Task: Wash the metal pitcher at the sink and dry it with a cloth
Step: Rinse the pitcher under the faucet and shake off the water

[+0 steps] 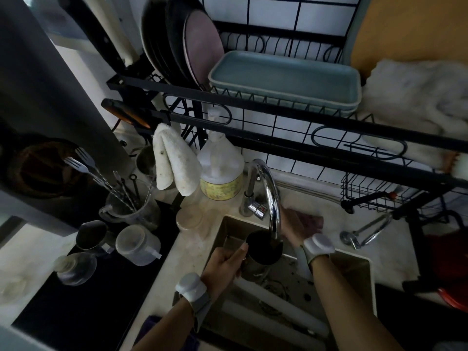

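Dim sink (354, 267): left hand (224, 266) grips pitcher (260, 252) under tap (272, 193); right hand's (293, 230) hold unclear. Wet pitcher may slip from one-handed grip.

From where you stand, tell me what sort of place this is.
Probably a home kitchen: a sink with a curved tap, a dish rack holding plates above it, forks in a jug.
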Tool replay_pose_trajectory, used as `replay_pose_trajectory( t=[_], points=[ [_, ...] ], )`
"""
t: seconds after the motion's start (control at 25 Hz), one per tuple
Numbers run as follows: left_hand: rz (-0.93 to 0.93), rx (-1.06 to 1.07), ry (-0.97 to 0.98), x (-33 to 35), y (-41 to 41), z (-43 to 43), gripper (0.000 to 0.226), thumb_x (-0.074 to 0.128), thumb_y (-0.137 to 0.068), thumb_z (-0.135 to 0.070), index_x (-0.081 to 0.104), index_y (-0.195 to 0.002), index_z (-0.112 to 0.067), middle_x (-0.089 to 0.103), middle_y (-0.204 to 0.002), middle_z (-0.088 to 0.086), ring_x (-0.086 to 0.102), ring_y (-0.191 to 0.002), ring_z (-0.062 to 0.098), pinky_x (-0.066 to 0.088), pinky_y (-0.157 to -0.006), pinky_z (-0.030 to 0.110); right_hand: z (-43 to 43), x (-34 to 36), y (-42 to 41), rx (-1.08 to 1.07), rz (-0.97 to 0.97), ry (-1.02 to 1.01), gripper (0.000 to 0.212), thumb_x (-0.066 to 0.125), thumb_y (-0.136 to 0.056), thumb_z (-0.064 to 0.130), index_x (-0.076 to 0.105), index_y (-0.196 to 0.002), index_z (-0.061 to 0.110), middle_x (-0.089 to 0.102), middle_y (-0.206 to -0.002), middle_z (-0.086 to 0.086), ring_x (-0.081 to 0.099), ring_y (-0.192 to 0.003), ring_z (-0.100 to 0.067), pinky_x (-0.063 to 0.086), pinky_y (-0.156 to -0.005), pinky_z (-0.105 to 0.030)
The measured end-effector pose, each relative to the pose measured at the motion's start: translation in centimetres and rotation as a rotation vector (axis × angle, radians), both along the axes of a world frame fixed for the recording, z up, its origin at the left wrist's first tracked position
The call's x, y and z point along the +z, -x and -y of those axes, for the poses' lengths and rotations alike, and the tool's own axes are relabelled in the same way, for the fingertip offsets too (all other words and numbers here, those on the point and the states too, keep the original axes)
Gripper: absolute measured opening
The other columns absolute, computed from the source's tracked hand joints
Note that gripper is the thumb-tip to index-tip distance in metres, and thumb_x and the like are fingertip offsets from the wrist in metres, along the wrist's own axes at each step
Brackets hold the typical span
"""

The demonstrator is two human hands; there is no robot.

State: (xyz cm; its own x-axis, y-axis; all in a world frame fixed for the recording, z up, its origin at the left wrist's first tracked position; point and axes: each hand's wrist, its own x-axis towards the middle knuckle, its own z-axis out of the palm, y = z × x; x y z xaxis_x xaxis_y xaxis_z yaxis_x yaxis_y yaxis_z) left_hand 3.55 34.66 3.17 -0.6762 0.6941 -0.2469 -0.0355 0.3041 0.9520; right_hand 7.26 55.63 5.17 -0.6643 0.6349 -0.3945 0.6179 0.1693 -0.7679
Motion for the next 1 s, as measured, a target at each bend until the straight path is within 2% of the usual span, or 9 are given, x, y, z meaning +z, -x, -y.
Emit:
replay_pose_trajectory(
  t=[0.12, 0.2, 0.28, 0.44, 0.52, 0.6, 0.84, 0.92, 1.0],
  points=[
    [0.021, 0.022, -0.007, 0.2, -0.4, 1.2, 0.062, 0.050, -0.086, -0.056, 0.052, -0.036, -0.020, 0.055, -0.045, 0.009, 0.047, -0.042, 0.015, 0.042, -0.058, 0.029, 2.6, 0.0, -2.5, -0.112, -0.140, 0.023, 0.036, 0.035, -0.103, 0.032, 0.040, -0.068, 0.034, 0.042, -0.070, 0.013, 0.044, -0.059, 0.007, 0.039, -0.061, -0.017],
    [0.031, 0.042, 0.004, 0.1, -0.7, 1.7, 0.064, 0.050, -0.085, -0.060, 0.054, -0.038, -0.018, 0.056, -0.047, 0.011, 0.048, -0.044, 0.016, 0.043, -0.061, 0.029, 3.7, -0.4, -3.9, -0.188, -0.167, 0.025, 0.042, 0.039, -0.103, 0.035, 0.046, -0.062, 0.026, 0.047, -0.063, 0.001, 0.049, -0.056, -0.002, 0.040, -0.060, -0.022],
    [0.046, 0.054, 0.005, 0.2, -1.3, 2.8, 0.065, 0.052, -0.086, -0.063, 0.054, -0.038, -0.017, 0.056, -0.046, 0.007, 0.049, -0.044, 0.014, 0.044, -0.061, 0.028, 5.0, -0.6, -5.5, -0.250, -0.182, 0.044, 0.048, 0.041, -0.102, 0.037, 0.045, -0.057, 0.019, 0.046, -0.057, -0.004, 0.045, -0.054, -0.015, 0.034, -0.058, -0.030],
    [0.095, 0.071, -0.051, 0.6, -2.4, 3.9, 0.066, 0.059, -0.085, -0.061, 0.049, -0.034, -0.020, 0.049, -0.040, 0.000, 0.048, -0.047, 0.024, 0.041, -0.061, 0.035, 7.2, 0.2, -7.9, -0.345, -0.163, 0.111, 0.052, 0.040, -0.100, 0.047, 0.034, -0.056, 0.019, 0.030, -0.048, 0.002, 0.033, -0.042, -0.013, 0.027, -0.045, -0.025],
    [0.109, 0.069, -0.055, 0.6, -2.9, 4.4, 0.065, 0.060, -0.081, -0.064, 0.048, -0.034, -0.021, 0.046, -0.038, -0.003, 0.046, -0.045, 0.021, 0.040, -0.061, 0.037, 8.4, 0.3, -9.1, -0.405, -0.173, 0.204, 0.048, 0.038, -0.100, 0.047, 0.034, -0.061, 0.020, 0.028, -0.049, 0.002, 0.029, -0.038, -0.012, 0.024, -0.039, -0.022],
    [0.143, 0.067, -0.075, 0.4, -3.3, 5.0, 0.064, 0.061, -0.080, -0.065, 0.047, -0.035, -0.022, 0.043, -0.038, -0.007, 0.040, -0.042, 0.016, 0.040, -0.063, 0.039, 9.5, 0.4, -10.2, -0.439, -0.200, 0.314, 0.045, 0.037, -0.101, 0.045, 0.035, -0.064, 0.021, 0.027, -0.050, 0.003, 0.026, -0.039, -0.011, 0.021, -0.039, -0.021],
    [0.389, 0.106, -0.199, 0.4, -3.5, 5.9, 0.060, 0.068, -0.079, -0.056, 0.037, -0.043, -0.018, 0.032, -0.046, 0.002, 0.030, -0.049, 0.023, 0.032, -0.068, 0.046, 11.2, 0.7, -12.6, -0.521, -0.247, 0.467, 0.048, 0.036, -0.102, 0.043, 0.034, -0.058, 0.023, 0.026, -0.051, 0.003, 0.021, -0.042, -0.013, 0.016, -0.042, -0.023],
    [0.336, 0.091, -0.150, 0.9, -3.3, 5.7, 0.057, 0.066, -0.080, -0.056, 0.046, -0.042, -0.019, 0.039, -0.046, 0.003, 0.040, -0.049, 0.023, 0.037, -0.067, 0.044, 11.3, 1.1, -12.8, -0.531, -0.249, 0.452, 0.046, 0.037, -0.101, 0.042, 0.035, -0.060, 0.022, 0.026, -0.052, 0.002, 0.022, -0.042, -0.013, 0.017, -0.043, -0.024],
    [0.163, 0.020, -0.047, 1.6, -3.2, 5.2, 0.059, 0.062, -0.085, -0.056, 0.060, -0.046, -0.013, 0.053, -0.048, 0.009, 0.051, -0.051, 0.024, 0.043, -0.064, 0.039, 11.1, 1.8, -13.1, -0.539, -0.255, 0.445, 0.045, 0.038, -0.101, 0.042, 0.035, -0.061, 0.021, 0.027, -0.052, 0.003, 0.023, -0.042, -0.012, 0.019, -0.042, -0.023]
  ],
)
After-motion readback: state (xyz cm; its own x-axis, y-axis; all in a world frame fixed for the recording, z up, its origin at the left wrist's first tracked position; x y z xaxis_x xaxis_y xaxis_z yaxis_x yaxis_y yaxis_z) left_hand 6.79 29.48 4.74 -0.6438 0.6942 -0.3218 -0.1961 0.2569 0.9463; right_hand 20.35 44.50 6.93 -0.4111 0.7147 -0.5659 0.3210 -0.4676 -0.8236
